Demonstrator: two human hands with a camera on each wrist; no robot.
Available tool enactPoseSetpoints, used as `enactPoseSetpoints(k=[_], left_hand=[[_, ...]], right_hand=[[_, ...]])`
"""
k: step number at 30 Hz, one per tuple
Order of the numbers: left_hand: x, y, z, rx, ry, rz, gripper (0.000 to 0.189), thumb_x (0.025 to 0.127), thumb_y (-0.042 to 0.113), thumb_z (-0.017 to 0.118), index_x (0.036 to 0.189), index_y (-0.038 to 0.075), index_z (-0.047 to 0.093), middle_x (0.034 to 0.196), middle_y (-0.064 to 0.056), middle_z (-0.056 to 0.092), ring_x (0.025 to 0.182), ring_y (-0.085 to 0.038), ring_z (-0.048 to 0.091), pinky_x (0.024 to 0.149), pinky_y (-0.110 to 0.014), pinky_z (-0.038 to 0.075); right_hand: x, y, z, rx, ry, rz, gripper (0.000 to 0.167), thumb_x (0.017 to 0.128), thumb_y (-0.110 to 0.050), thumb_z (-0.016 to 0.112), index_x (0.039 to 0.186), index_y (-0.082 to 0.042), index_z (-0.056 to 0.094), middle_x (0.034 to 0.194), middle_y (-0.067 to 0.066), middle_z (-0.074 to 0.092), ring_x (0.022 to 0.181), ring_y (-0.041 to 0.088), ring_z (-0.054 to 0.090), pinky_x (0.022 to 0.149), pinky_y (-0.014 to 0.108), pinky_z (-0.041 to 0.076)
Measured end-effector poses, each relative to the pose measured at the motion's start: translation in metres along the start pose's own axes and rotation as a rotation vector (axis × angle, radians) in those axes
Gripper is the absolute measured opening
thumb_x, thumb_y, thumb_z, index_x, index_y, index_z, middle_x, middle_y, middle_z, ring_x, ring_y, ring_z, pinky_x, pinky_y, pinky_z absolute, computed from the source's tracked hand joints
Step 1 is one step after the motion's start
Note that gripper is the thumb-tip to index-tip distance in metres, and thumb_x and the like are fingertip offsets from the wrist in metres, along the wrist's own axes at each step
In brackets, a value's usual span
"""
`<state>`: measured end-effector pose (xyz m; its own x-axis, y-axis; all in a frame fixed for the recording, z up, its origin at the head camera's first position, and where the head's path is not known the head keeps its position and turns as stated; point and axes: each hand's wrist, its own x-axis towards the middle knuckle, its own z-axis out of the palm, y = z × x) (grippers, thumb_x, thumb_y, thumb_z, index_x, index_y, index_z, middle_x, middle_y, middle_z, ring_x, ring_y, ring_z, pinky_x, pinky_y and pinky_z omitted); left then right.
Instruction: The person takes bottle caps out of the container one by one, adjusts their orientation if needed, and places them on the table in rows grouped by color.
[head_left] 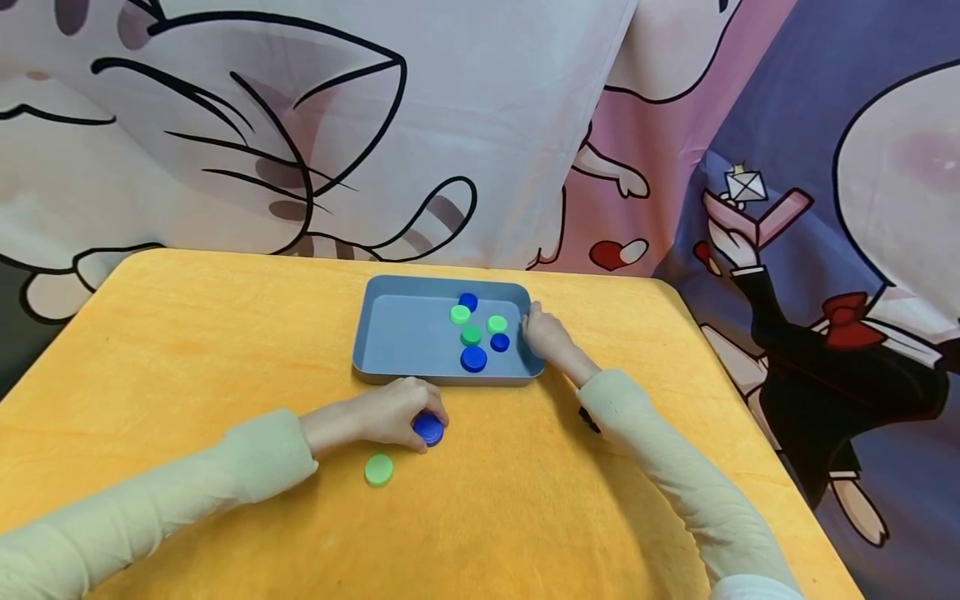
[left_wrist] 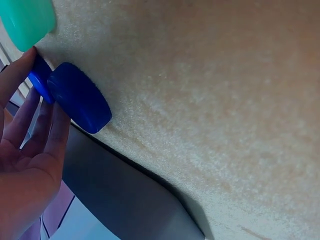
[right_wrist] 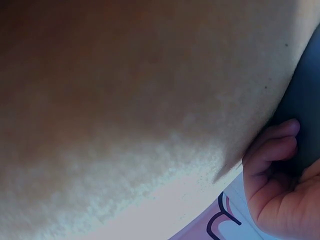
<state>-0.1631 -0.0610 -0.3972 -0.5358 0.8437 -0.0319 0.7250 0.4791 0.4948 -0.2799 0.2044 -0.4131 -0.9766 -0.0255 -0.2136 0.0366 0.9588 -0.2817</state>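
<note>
My left hand (head_left: 397,412) pinches a blue bottle cap (head_left: 428,428) just in front of the tray. Seen from the left wrist, the thumb and fingers (left_wrist: 37,127) are around one blue cap, and a second, darker blue cap (left_wrist: 80,97) stands on edge against them. Close to that hand, a light green cap (head_left: 378,470) lies on the table. At the right end of the blue-grey tray (head_left: 405,379), my right hand (head_left: 547,335) grips the rim. Its curled fingers (right_wrist: 272,150) show against the tray wall in the right wrist view.
Inside the tray, toward its right side, lie several blue and green caps, among them a large blue one (head_left: 473,359) and a green one (head_left: 471,335). A yellow cloth covers the table (head_left: 225,333). Behind it hangs a printed cartoon curtain (head_left: 510,125).
</note>
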Motion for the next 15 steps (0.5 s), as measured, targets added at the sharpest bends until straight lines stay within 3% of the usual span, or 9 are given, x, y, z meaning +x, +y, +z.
enactPoseSetpoints(k=[11,15], left_hand=[[-0.0009,-0.0001,-0.0005,0.013,0.010,0.021,0.034,0.074,0.021,0.083,0.104,0.009,0.072,0.101,-0.001,0.071,0.095,-0.016,0.062,0.085,-0.030,0.051],[-0.0012,0.0008,-0.0004,0.007,0.015,0.001,0.035,0.074,0.023,0.083,0.104,0.011,0.072,0.102,0.000,0.070,0.096,-0.015,0.062,0.085,-0.029,0.050]], right_hand=[[-0.0023,0.0012,-0.0002,-0.031,0.022,-0.033,0.036,0.104,-0.022,0.031,0.127,0.006,0.038,0.092,0.023,0.062,0.079,0.032,0.063,0.063,0.037,0.051],[-0.0025,0.0012,0.0000,-0.025,0.020,-0.035,0.037,0.105,-0.022,0.030,0.127,0.006,0.037,0.091,0.023,0.061,0.078,0.032,0.063,0.064,0.037,0.051]])
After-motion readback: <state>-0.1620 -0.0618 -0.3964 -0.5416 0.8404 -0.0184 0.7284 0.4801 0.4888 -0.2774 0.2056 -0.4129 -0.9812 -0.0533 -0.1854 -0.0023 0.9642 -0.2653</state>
